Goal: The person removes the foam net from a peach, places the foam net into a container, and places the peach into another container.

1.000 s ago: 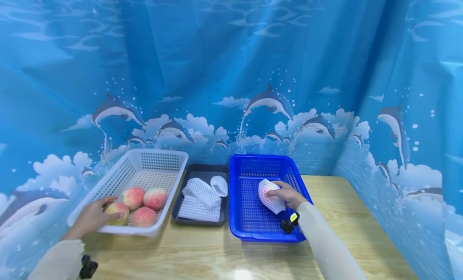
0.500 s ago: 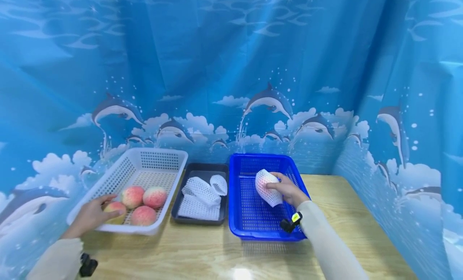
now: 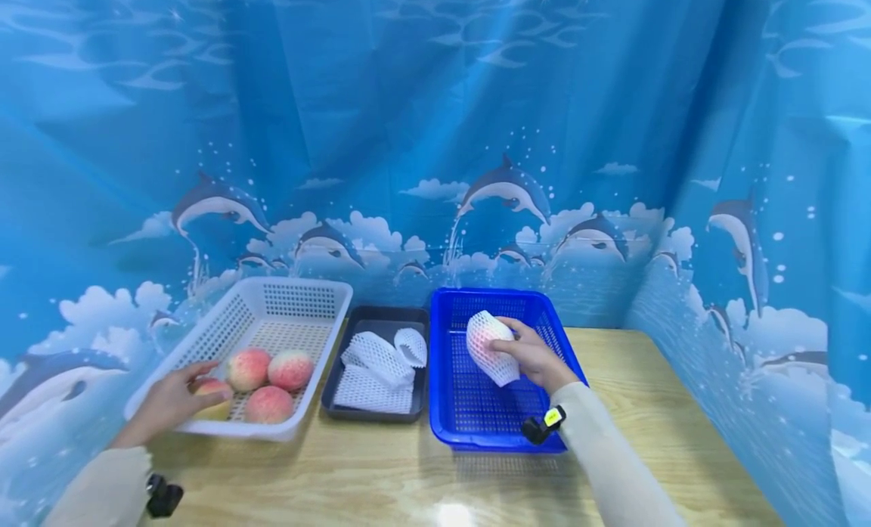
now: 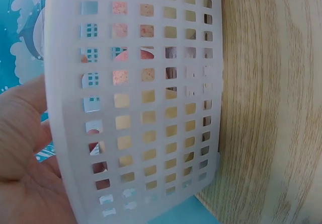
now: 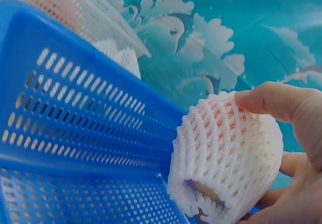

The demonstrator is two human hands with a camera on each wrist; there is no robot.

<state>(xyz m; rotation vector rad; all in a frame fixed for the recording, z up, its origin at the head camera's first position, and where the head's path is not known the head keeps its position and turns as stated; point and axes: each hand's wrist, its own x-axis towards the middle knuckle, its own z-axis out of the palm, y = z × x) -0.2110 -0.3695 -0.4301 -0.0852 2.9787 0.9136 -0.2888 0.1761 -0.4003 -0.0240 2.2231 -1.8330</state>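
Observation:
My right hand (image 3: 534, 353) holds a peach in a white foam net sleeve (image 3: 491, 348) over the blue basket (image 3: 442, 429). In the right wrist view, the thumb presses the upper side of this netted peach (image 5: 226, 153), and the sleeve's open end faces down. My left hand (image 3: 170, 398) reaches over the near left rim of the white basket (image 3: 272, 430), thumb and fingers around a yellowish peach (image 3: 216, 412). In the left wrist view, the basket wall hides the left fingertips. Beside that fruit lie three pink peaches, one (image 3: 269, 405) near the front wall.
Between the baskets stands a dark grey tray (image 3: 331, 404) with several white foam net sleeves (image 3: 374, 391) in it. All rest on a wooden table (image 3: 367, 474). A blue dolphin-print curtain (image 3: 408, 134) hangs behind and along both sides.
My right hand has lifted the netted peach from low in the blue basket and shifted it slightly left. The left hand and its peach have edged a little to the left.

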